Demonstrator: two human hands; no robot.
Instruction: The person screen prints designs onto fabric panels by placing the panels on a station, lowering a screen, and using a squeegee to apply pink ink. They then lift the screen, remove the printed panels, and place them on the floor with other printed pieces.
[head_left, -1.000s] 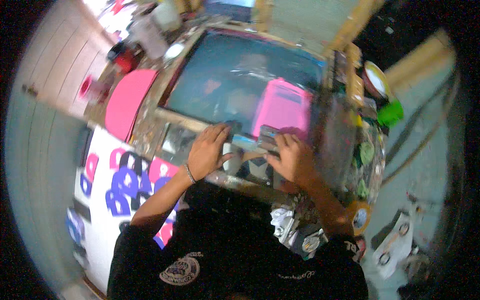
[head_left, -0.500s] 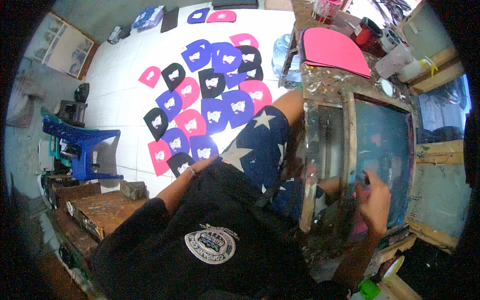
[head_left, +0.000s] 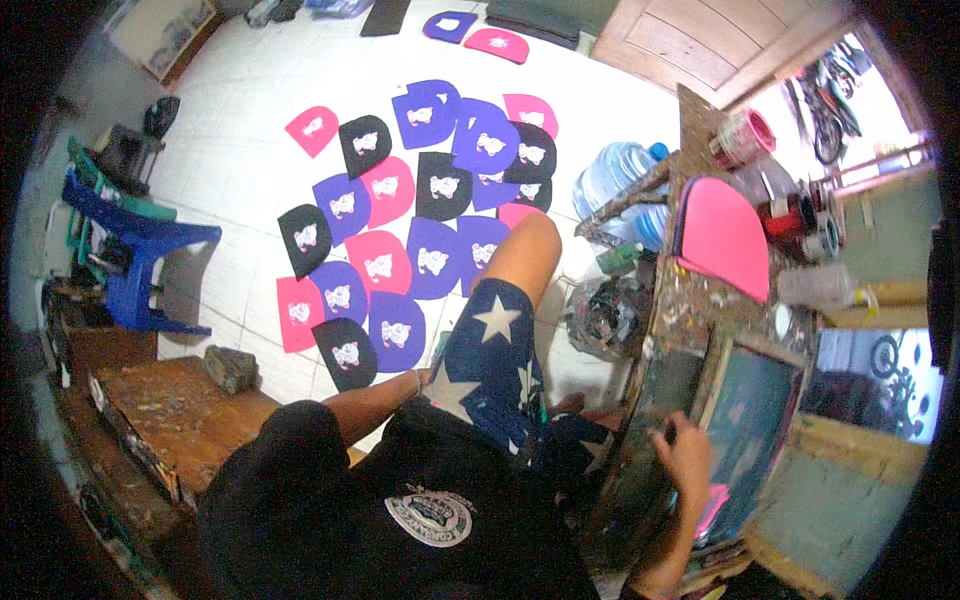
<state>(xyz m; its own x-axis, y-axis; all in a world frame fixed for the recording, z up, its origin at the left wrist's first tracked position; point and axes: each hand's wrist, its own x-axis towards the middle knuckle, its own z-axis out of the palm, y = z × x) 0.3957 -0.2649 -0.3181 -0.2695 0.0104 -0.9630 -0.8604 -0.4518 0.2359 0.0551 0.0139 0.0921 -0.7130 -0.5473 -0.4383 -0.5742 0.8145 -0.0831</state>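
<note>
My right hand (head_left: 687,452) is raised beside the left edge of a wood-framed printing screen (head_left: 752,430) on the bench. Its fingers are bent and apart, and I see nothing between them. A bright pink piece (head_left: 712,508) lies at the near end of the screen, by my right wrist; its kind is unclear. My left hand (head_left: 424,381) rests at my thigh, on the star-patterned shorts (head_left: 485,345), its fingers mostly hidden. Left of it, rounded pieces in purple, pink and black with pale printed figures cover the white floor, such as a purple piece (head_left: 396,332).
A stack of pink and dark rounded pieces (head_left: 725,240) sits on the stained bench, near paint tubs (head_left: 742,138) and a clear bottle (head_left: 815,287). Large water jugs (head_left: 615,185) and a filled plastic bag (head_left: 605,315) stand beside the bench. A blue chair (head_left: 145,250) is at left.
My right hand has come away leftward from over the screen, where it held a dark thing. The view has swung, bringing a wooden door and the doorway into sight.
</note>
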